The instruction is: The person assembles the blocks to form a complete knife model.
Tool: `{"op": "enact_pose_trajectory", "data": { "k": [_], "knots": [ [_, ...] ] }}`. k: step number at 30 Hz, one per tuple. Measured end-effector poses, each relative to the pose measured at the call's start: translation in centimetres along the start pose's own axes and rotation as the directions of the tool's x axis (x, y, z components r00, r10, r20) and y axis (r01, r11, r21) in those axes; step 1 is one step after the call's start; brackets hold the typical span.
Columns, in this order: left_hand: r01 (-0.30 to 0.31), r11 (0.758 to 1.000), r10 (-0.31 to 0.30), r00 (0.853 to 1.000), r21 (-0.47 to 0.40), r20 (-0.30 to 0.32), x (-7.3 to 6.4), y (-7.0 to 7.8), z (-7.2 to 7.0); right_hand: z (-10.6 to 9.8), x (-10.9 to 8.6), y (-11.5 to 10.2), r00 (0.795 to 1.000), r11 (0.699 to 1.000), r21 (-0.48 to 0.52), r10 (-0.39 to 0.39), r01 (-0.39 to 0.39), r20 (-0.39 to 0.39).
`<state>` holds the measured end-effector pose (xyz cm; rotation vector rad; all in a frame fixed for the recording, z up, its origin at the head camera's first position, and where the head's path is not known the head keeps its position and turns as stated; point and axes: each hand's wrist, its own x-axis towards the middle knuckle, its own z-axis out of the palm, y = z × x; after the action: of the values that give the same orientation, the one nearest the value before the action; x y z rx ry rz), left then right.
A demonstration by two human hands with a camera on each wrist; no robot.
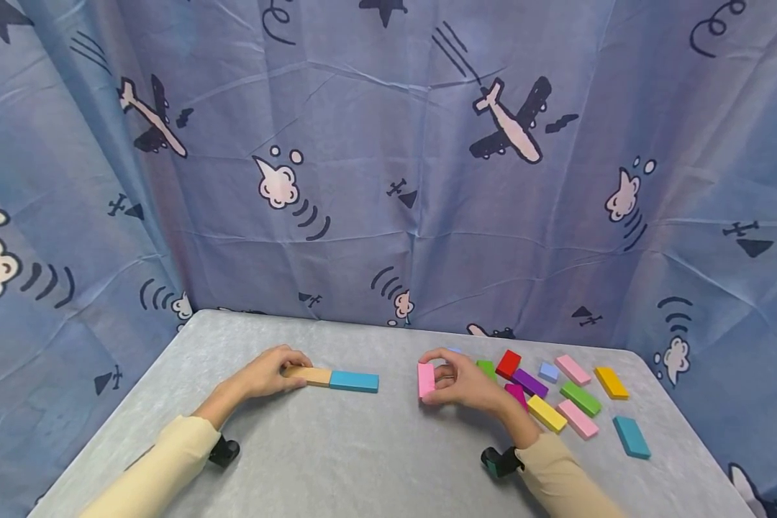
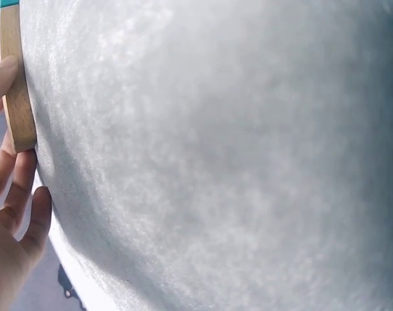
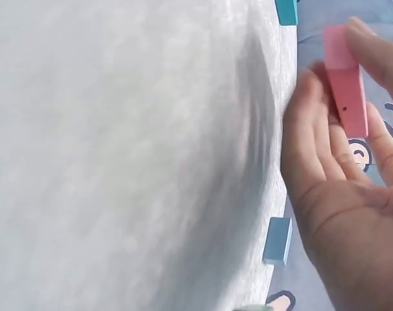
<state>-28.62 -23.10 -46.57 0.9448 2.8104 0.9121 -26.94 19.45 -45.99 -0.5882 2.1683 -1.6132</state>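
Left fingers (image 1: 290, 354): grasping; my thumb and fingers pinch the wood block (image 1: 314, 375) near its left end.
Wood block: flat on the desk (image 1: 337, 460), just left of the blue block (image 1: 354, 382), their ends touching.
Blue block: flat on the desk, between my two hands, its length continuing the line of the wood block.
Right fingers (image 1: 442, 353): grasping; I hold the pink block (image 1: 426, 381) between thumb and curved fingers.
Pink block: right of the blue block and apart from it, turned across its line; I cannot tell whether it touches the desk.
Half-hidden block: a green one (image 1: 487, 368), right of the blue block, partly behind my right fingers.
Loose blocks, farther from me than the blue block and to its right: red (image 1: 508, 365), small pale blue (image 1: 547, 371), pale pink (image 1: 573, 369).
Loose blocks, about level with the blue block, well to its right: purple (image 1: 529, 383), magenta (image 1: 515, 394), orange (image 1: 611, 383).
Loose blocks, nearer me than the blue block and well to its right: another green (image 1: 581, 398), yellow (image 1: 547, 414), another pale pink (image 1: 578, 419), teal (image 1: 631, 437).
Sleeves: cream (image 1: 188, 446), nearer me than the blue block.
Curtain: blue with planes (image 1: 362, 194), beyond the blue block.
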Motion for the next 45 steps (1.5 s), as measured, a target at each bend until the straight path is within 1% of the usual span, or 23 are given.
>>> {"op": "enact_pose_trajectory", "data": {
  "k": [3,7,9,11,14,17,21,24,26,29,31,36,41,45],
  "knots": [
    [0.007,1.000,-0.007,1.000,-0.005,0.004,0.0,0.0,0.0,0.2,0.6,-0.1,1.000,0.999,0.041,0.015,-0.016,0.028],
    [0.019,1.000,-0.019,1.000,-0.011,0.007,-0.1,-0.1,0.0,0.7,1.4,-0.2,0.996,0.992,0.106,0.067,-0.074,0.064],
    [0.022,1.000,-0.022,1.000,-0.011,0.007,-0.1,-0.1,0.0,0.9,1.8,-0.3,0.993,0.989,0.112,0.087,-0.095,0.076],
    [0.022,1.000,-0.022,1.000,-0.008,0.007,-0.1,0.0,0.0,1.2,2.2,-0.2,0.993,0.993,0.078,0.088,-0.094,0.077],
    [0.023,1.000,-0.023,1.000,-0.006,0.007,-0.1,0.0,0.0,1.5,2.7,-0.1,0.996,0.998,-0.031,0.056,-0.054,0.067],
    [0.022,1.000,-0.022,1.000,-0.006,0.007,-0.1,0.0,0.0,1.8,2.7,-0.1,0.997,0.994,-0.111,0.028,-0.020,0.066],
    [0.018,1.000,-0.018,1.000,-0.010,0.004,0.0,0.0,0.1,1.8,2.5,-0.4,0.998,0.983,-0.180,0.028,-0.018,0.050],
    [0.006,1.000,-0.006,1.000,-0.013,0.002,-0.1,-0.1,0.3,1.6,2.1,-0.8,1.000,0.970,-0.245,0.012,-0.004,0.029],
    [0.001,1.000,-0.001,1.000,-0.015,-0.003,-0.1,-0.2,0.4,1.3,2.0,-0.9,1.000,0.952,-0.306,-0.024,0.028,0.017],
    [0.008,1.000,-0.009,1.000,-0.016,-0.011,-0.2,-0.2,0.5,0.8,1.9,-0.9,0.997,0.929,-0.364,-0.078,0.072,-0.002],
    [0.009,1.000,-0.009,1.000,-0.014,-0.015,-0.2,-0.3,0.4,0.5,1.8,-0.6,0.994,0.917,-0.387,-0.108,0.097,-0.008],
    [0.008,1.000,-0.008,1.000,-0.007,-0.014,-0.2,-0.5,0.4,0.2,1.7,-0.1,0.986,0.902,-0.406,-0.164,0.150,-0.001],
    [0.009,1.000,-0.009,1.000,-0.018,-0.011,-0.1,-0.6,0.6,0.3,1.4,0.4,0.985,0.904,-0.400,-0.171,0.153,-0.010],
    [0.009,1.000,-0.009,1.000,-0.025,-0.017,-0.1,-0.4,0.6,0.7,1.8,0.4,0.986,0.906,-0.397,-0.164,0.145,-0.013]
  ]
}}
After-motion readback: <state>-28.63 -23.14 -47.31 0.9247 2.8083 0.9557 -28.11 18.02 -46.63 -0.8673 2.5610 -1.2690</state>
